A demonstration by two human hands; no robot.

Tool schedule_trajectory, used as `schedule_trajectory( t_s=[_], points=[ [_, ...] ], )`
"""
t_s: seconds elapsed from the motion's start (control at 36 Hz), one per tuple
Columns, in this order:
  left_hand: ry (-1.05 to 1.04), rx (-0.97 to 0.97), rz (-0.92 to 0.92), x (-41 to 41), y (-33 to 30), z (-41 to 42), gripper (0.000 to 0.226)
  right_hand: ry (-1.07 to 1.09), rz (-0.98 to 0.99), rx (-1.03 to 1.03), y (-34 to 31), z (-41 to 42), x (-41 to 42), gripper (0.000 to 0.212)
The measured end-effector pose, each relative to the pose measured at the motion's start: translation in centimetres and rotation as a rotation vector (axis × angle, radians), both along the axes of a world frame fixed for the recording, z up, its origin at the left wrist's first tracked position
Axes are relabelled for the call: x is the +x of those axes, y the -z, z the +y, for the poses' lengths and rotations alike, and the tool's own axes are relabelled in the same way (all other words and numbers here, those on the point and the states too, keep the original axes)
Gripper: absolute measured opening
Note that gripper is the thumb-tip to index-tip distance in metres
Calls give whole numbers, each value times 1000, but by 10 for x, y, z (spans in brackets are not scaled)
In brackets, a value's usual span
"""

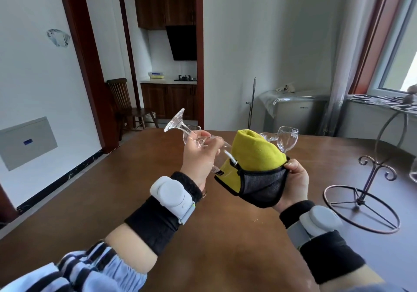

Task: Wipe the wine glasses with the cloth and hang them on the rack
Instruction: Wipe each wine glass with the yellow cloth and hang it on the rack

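My left hand (199, 156) grips a clear wine glass (180, 127) by its stem and lower bowl, tilted so the foot points up and left. The bowel end of that glass is hidden inside a yellow and grey cloth (255, 167), which my right hand (293, 181) holds wrapped around it from below. Two more wine glasses stand on the table behind the cloth: an upright one (286, 140) and another (268, 136) mostly hidden. The dark metal rack (370, 179) stands on the table at the right, with a round base and a curved stem.
The brown wooden table (112, 201) spreads below both hands. Part of another glass (414, 172) shows at the right edge near the rack. A wooden chair (126, 104) and a kitchen doorway lie beyond the table's far left end.
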State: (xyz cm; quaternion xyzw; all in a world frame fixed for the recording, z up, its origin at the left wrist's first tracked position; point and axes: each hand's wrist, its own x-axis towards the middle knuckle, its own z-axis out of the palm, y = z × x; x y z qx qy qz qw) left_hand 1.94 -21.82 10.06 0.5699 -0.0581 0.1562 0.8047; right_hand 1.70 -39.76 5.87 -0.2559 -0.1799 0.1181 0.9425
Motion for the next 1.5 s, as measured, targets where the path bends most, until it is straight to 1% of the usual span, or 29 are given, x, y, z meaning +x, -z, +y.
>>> schedule_trajectory(
  t_s=[0.03, 0.06, 0.11, 0.14, 0.22, 0.31, 0.39, 0.44, 0.53, 0.58, 0.61, 0.67, 0.72, 0.78, 0.89, 1.03, 1.08, 1.17, 1.25, 1.33, 1.39, 1.42, 1.44, 1.47, 1.5],
  points=[
    [9, -52, 19, 1, -1, 0, 27, 37, 44, 10, 3, -3, 2, 49],
    [16, -105, 43, 2, -1, 0, 26, 103, 65, 9, 2, -4, 1, 43],
    [19, -166, 76, 4, -1, 0, 25, 164, 69, 28, -1, -2, -1, 43],
    [5, -160, 81, 5, 0, 0, 25, 187, 92, 25, -2, 0, -3, 40],
    [-121, -44, 74, 7, 7, -3, 26, 169, 112, 54, -10, 11, -12, 43],
    [-264, 96, 6, 8, 12, -9, 31, 127, 120, 110, -10, 22, -14, 46],
    [-295, 273, -88, 4, 15, -18, 33, 92, 157, 45, -7, 37, -12, 57],
    [-264, 372, -145, 1, 17, -24, 34, 109, 202, -34, -11, 45, -12, 56],
    [-100, 387, -185, -3, 19, -26, 34, 196, 234, -124, -19, 51, -15, 59],
    [24, 355, -178, -3, 18, -23, 34, 233, 244, -183, -19, 51, -15, 61],
    [96, 308, -170, -3, 17, -23, 33, 237, 247, -215, -19, 51, -16, 60],
    [198, 213, -161, -4, 15, -22, 30, 177, 264, -253, -18, 51, -17, 58],
    [207, 225, -193, -5, 15, -21, 29, 107, 278, -299, -18, 50, -18, 45],
    [195, 295, -246, -6, 18, -21, 29, 73, 318, -335, -14, 48, -16, 36],
    [141, 502, -295, -6, 22, -20, 31, 110, 434, -420, -8, 48, -11, 46],
    [107, 760, -321, -5, 21, -20, 34, 209, 506, -509, 0, 46, -12, 47],
    [103, 811, -302, -6, 19, -21, 31, 249, 516, -522, 2, 41, -13, 47],
    [100, 836, -262, -8, 14, -18, 32, 398, 523, -472, -8, 32, -14, 41],
    [85, 921, -265, -9, 11, -13, 34, 504, 489, -378, -23, 24, -13, 38],
    [100, 1054, -240, -12, 13, -14, 40, 505, 356, -278, -41, 19, -18, 41],
    [134, 1159, -210, -16, 14, -19, 48, 523, 234, -216, -53, 18, -23, 40],
    [147, 1218, -208, -18, 14, -22, 52, 572, 187, -233, -56, 20, -27, 39],
    [153, 1255, -208, -20, 15, -24, 54, 647, 125, -303, -56, 24, -27, 40],
    [153, 1270, -212, -22, 14, -28, 53, 755, 18, -454, -55, 27, -27, 39],
    [147, 1278, -215, -23, 12, -31, 48, 905, -145, -681, -53, 28, -29, 37]
  ],
)
